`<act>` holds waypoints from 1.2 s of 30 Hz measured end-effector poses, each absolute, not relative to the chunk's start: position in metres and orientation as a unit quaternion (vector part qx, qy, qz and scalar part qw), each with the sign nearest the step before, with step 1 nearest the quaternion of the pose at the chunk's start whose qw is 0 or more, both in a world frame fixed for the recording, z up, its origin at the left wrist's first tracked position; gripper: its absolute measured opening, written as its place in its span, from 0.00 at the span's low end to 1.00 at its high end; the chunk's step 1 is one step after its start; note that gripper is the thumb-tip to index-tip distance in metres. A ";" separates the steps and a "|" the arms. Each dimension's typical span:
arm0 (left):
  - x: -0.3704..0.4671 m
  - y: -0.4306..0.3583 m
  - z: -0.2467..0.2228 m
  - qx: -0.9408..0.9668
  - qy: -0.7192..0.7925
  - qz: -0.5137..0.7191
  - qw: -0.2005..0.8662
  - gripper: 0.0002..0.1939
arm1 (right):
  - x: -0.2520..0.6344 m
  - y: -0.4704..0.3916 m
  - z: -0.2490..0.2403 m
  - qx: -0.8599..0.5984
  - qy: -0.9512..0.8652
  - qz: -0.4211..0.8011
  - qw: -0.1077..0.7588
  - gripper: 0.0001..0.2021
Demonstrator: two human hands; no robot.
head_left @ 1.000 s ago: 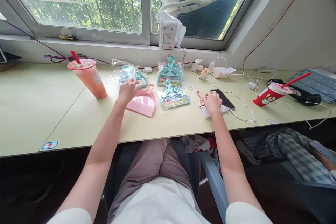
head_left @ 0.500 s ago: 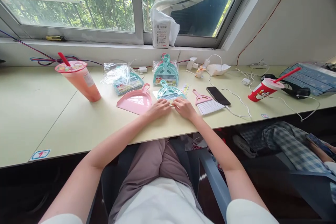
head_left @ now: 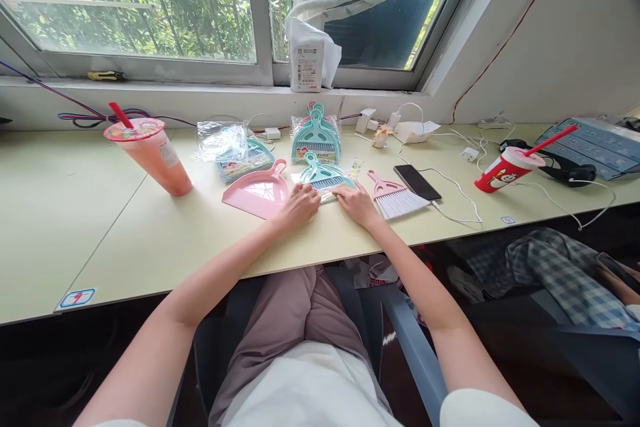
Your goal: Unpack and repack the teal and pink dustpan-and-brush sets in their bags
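1 teal set [head_left: 324, 180]: brush and dustpan together, centre stage on the tabletop [head_left: 200, 240], near edge right at the fingers.
Left hand [head_left: 300, 205]: palm down, fingers loosely bent at the set's near left corner; whether they grip it, I cannot tell.
Right hand [head_left: 356, 205]: at the near right corner, fingers half curled; a firm hold cannot be made out either.
Pink dustpan [head_left: 257, 190]: just beside the left hand, handle pointing away.
Pink brush [head_left: 395, 197]: out right, white bristles close by the black phone [head_left: 417, 182].
Back row: packaged sets [head_left: 316, 140] behind the teal set, clear wrapper [head_left: 220, 140] to the left.
Flanks: peach-coloured cup [head_left: 160, 160] left, red cup [head_left: 503, 171] right.
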State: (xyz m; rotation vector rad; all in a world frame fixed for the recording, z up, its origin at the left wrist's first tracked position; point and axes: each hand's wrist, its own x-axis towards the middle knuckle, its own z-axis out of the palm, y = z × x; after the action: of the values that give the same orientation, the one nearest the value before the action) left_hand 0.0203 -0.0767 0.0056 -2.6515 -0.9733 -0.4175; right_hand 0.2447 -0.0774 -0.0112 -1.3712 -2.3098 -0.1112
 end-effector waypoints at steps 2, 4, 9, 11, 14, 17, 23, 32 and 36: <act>0.020 -0.077 0.007 -0.917 -0.345 -0.149 0.130 0.13 | 0.248 -0.076 -0.010 -0.534 -0.815 -0.039 0.222 0.15; 0.019 -0.077 0.007 -0.914 -0.353 -0.156 0.126 0.13 | 0.251 -0.075 -0.009 -0.578 -0.783 -0.048 0.223 0.14; 0.022 -0.077 0.006 -0.907 -0.362 -0.166 0.136 0.13 | 0.253 -0.071 -0.010 -0.609 -0.759 -0.059 0.223 0.12; 0.022 -0.078 0.007 -0.898 -0.379 -0.176 0.138 0.13 | 0.252 -0.071 -0.010 -0.610 -0.758 -0.071 0.219 0.12; 0.020 -0.079 0.008 -0.876 -0.414 -0.197 0.152 0.14 | 0.250 -0.073 -0.010 -0.612 -0.759 -0.099 0.199 0.12; 0.015 -0.080 0.009 -0.876 -0.414 -0.185 0.165 0.14 | 0.248 -0.075 -0.009 -0.611 -0.761 -0.123 0.181 0.11; 0.015 -0.077 0.008 -0.893 -0.376 -0.165 0.186 0.13 | 0.244 -0.077 -0.008 -0.596 -0.776 -0.145 0.147 0.13; 0.007 -0.071 0.010 -0.880 -0.418 -0.213 0.073 0.16 | 0.249 -0.083 -0.001 -0.563 -0.786 -0.111 0.232 0.27; -0.004 -0.067 0.012 -0.849 -0.454 -0.269 0.024 0.16 | 0.263 -0.081 0.010 -0.602 -0.719 -0.152 0.313 0.28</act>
State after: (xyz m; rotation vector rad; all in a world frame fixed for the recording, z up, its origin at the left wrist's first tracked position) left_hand -0.0036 -0.0672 0.0120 -2.6288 -1.4039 -0.8329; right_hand 0.2634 -0.0808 0.0096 -1.5868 -1.8957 -0.4021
